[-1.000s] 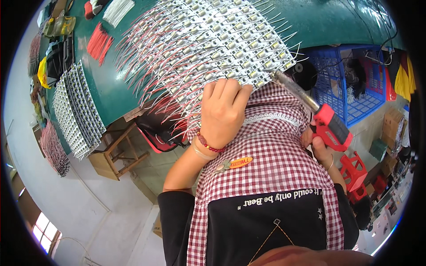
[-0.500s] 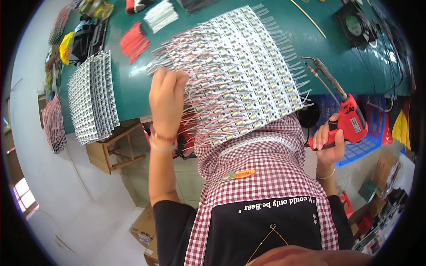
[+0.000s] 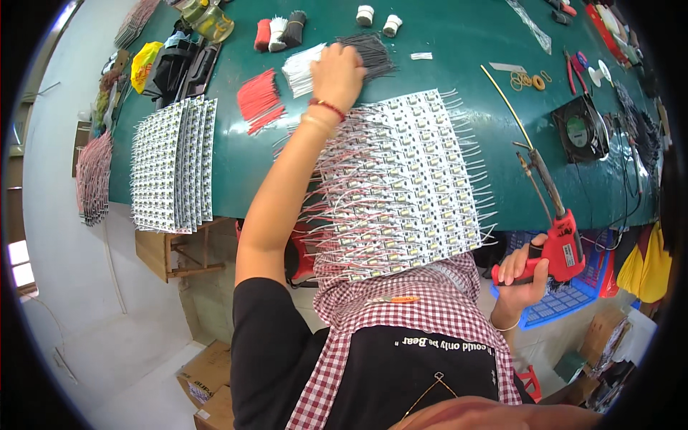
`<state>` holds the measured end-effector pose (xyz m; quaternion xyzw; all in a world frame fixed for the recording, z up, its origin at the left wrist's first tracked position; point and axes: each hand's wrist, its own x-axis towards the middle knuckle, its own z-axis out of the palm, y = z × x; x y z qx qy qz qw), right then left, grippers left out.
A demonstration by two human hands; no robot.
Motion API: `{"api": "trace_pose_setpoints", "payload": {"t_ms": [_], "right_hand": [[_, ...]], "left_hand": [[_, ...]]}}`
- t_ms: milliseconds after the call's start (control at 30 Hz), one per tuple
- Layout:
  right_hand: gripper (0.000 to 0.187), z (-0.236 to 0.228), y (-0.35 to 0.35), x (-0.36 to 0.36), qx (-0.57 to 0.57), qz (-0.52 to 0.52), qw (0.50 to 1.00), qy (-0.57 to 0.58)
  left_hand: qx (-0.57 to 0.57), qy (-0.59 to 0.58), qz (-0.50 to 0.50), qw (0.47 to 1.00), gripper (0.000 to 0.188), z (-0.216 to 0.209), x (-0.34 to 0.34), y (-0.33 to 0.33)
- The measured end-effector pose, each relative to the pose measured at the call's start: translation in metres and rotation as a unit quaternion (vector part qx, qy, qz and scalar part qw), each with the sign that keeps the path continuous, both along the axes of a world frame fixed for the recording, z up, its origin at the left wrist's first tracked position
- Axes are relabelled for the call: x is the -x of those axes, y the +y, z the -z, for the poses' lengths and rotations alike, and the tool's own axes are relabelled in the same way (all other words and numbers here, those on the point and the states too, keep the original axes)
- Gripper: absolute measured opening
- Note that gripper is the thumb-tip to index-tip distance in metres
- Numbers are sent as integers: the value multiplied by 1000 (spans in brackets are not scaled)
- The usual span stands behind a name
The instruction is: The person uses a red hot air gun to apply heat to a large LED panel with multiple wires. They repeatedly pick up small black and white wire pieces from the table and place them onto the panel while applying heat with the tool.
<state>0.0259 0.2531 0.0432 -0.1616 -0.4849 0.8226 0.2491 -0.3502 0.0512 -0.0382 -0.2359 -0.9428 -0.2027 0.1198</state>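
The fingers of the left hand [image 3: 337, 72] curl down onto a fanned bundle of thin black wires [image 3: 373, 54] at the far side of the green table [image 3: 459, 50]; whether they have pinched any strand I cannot tell. The right hand [image 3: 523, 272], at the near right edge, is wrapped tight around the red grip of a soldering gun [image 3: 552, 229], its long metal tip pointing away over the table.

The wires look light, thin and springy, likely to slide apart if grabbed loosely. They are best pinched a few at a time near the middle of their length.

Just left of them lie white wires [image 3: 304, 68] and red wires [image 3: 258, 100]. In front of the person a wide sheet of small white boards [image 3: 401, 186] with wire tails overhangs the near edge. It looks floppy and easily snagged. A second stack of such sheets [image 3: 175, 165] sits at the left.

The table is crowded: a small fan [image 3: 580, 129] at the right, spools and tools far back. Below are cardboard boxes [image 3: 211, 383], a wooden stool [image 3: 172, 251] and a blue crate [image 3: 566, 304].
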Motion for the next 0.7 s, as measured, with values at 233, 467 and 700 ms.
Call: {"api": "trace_pose_setpoints", "payload": {"t_ms": [233,467,700], "right_hand": [[39,4,12,28,59,-42,997,0],[34,-17,1,42,35,-56,997,49],[34,-25,-5,43,31,-42,998,48]], "left_hand": [[68,-10,24,997,16,8,8,-79],[51,85,66,993,11,2,4,-81],[15,110,98,989,10,8,9,-91]]}}
